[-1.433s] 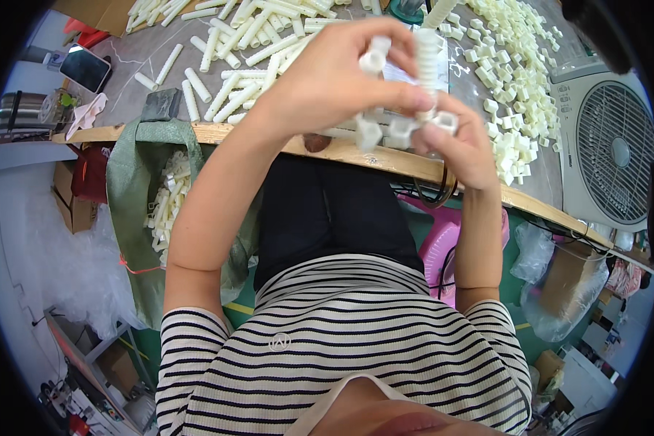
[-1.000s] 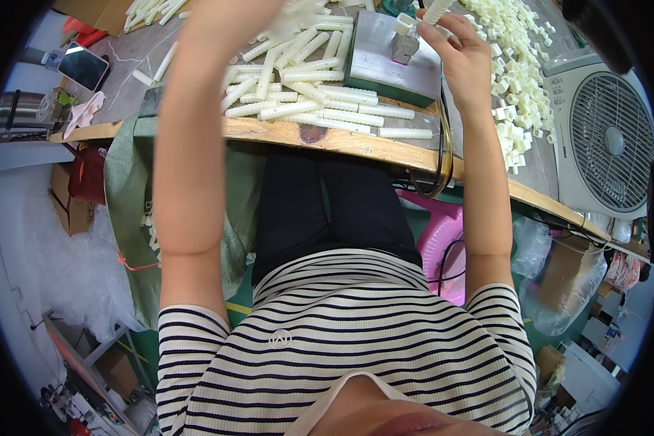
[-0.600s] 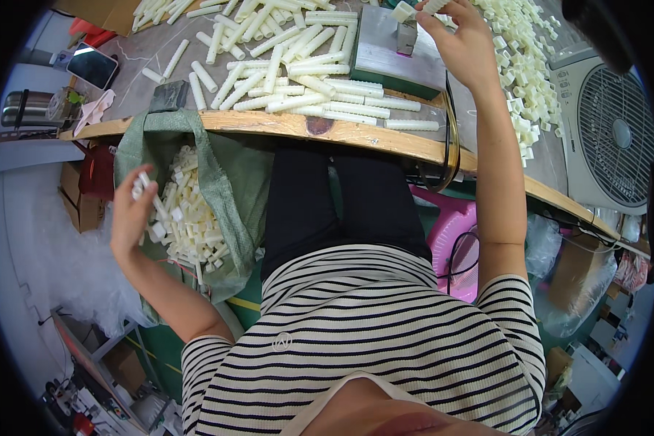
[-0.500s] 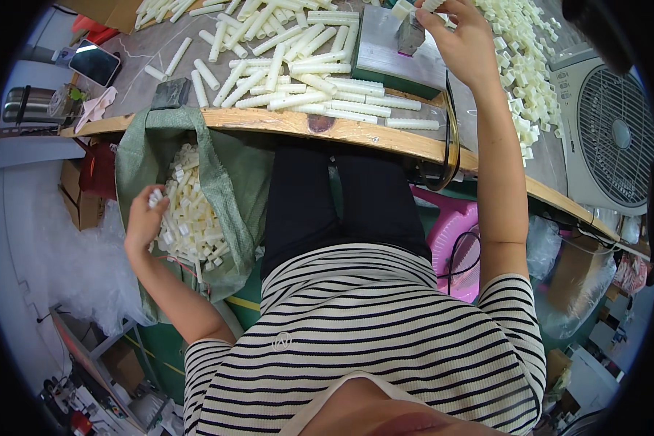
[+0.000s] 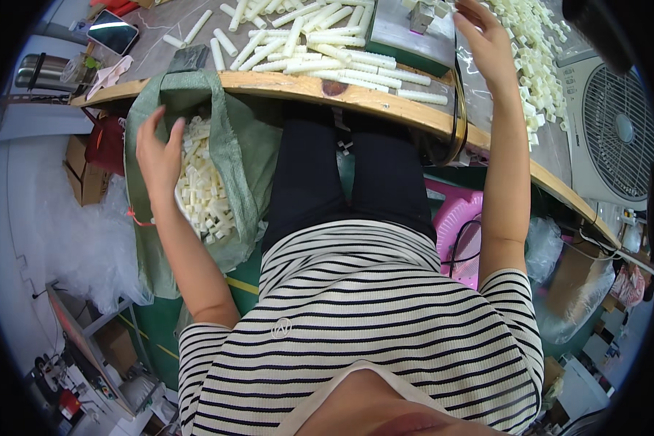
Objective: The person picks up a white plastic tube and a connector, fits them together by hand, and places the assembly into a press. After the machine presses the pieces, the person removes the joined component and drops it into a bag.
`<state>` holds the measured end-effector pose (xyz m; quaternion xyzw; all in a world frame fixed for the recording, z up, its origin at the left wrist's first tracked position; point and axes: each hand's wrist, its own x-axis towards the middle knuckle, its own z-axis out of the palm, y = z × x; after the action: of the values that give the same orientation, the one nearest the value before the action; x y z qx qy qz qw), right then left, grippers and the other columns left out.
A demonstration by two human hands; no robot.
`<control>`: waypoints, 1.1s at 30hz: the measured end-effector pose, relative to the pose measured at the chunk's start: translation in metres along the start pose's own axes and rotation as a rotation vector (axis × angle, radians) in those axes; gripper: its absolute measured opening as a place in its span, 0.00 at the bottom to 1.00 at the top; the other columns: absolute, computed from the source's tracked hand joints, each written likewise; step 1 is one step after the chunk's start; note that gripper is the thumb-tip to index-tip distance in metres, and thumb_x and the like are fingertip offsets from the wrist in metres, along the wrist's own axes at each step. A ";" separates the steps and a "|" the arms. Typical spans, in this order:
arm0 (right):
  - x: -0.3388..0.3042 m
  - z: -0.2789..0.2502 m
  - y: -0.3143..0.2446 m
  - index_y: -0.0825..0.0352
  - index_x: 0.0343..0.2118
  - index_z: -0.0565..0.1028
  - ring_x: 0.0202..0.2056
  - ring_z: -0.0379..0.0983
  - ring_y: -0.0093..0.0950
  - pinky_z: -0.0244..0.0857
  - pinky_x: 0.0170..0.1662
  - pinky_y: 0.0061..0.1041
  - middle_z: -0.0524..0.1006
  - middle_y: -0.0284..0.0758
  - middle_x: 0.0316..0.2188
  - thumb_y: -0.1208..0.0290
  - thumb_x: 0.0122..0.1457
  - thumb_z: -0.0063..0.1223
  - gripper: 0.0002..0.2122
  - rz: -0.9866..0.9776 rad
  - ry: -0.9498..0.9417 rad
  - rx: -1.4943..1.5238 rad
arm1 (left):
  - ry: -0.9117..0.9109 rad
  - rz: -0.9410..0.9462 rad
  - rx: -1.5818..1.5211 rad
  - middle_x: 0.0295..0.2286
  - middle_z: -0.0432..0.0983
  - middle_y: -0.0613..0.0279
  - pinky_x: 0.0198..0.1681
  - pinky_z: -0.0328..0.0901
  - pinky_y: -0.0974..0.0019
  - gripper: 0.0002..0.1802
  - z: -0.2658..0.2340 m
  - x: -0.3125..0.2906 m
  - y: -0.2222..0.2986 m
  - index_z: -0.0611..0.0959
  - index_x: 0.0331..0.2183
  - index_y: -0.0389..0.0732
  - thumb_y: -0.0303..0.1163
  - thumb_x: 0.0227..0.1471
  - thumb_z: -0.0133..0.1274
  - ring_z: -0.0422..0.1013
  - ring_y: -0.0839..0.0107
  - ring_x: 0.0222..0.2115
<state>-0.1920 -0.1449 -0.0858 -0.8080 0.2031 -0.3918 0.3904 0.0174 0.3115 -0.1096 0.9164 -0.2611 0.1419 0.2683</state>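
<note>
My left hand (image 5: 158,156) is raised at the opening of a green woven sack (image 5: 227,131), fingers spread, nothing visible in it. Inside the sack lies a heap of short cream-white pieces (image 5: 202,192). At the table's far right, my right hand (image 5: 490,51) hovers beside a small metal block fixture (image 5: 423,16) on a flat metal plate (image 5: 403,36). Its thumb and fingers are apart; the fingertips are near the top edge of the picture. Long ridged cream-white rods (image 5: 320,54) lie piled left of the plate.
Many small white cut pieces (image 5: 534,65) spread right of my right hand, beside a grey box fan (image 5: 618,131). A phone (image 5: 112,32), a steel flask (image 5: 40,71) and a dark block (image 5: 187,59) sit at the left. A pink chair (image 5: 454,218) stands under the wooden table edge (image 5: 334,88).
My left hand has risen from the heap toward the sack's rim and let go of the white pieces. My right hand has shifted right, away from the fixture, its fingers opened. The view has shifted slightly.
</note>
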 end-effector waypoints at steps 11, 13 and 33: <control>-0.101 -0.061 0.004 0.62 0.35 0.78 0.41 0.71 0.31 0.62 0.46 0.30 0.75 0.37 0.35 0.71 0.52 0.55 0.07 -0.129 0.234 -0.418 | 0.081 0.506 -0.222 0.39 0.73 0.54 0.49 0.59 0.60 0.16 0.078 0.055 0.120 0.80 0.38 0.41 0.35 0.45 0.57 0.66 0.57 0.45; -0.113 -0.071 0.013 0.61 0.33 0.79 0.42 0.69 0.35 0.61 0.47 0.31 0.74 0.38 0.35 0.71 0.51 0.56 0.06 -0.251 0.339 -0.525 | 0.108 0.592 -0.190 0.39 0.73 0.55 0.48 0.59 0.59 0.16 0.100 0.062 0.127 0.80 0.39 0.41 0.37 0.46 0.57 0.67 0.57 0.43; -0.114 -0.078 0.057 0.56 0.29 0.80 0.44 0.65 0.37 0.58 0.49 0.33 0.72 0.39 0.37 0.64 0.49 0.57 0.06 -0.226 0.499 -0.607 | 0.025 0.410 -0.004 0.40 0.69 0.43 0.48 0.58 0.49 0.26 0.121 0.057 0.127 0.75 0.42 0.36 0.47 0.49 0.51 0.64 0.47 0.43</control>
<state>-0.3251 -0.1445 -0.1548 -0.7840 0.3080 -0.5382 0.0275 0.0085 0.1281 -0.1327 0.8416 -0.4393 0.2041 0.2390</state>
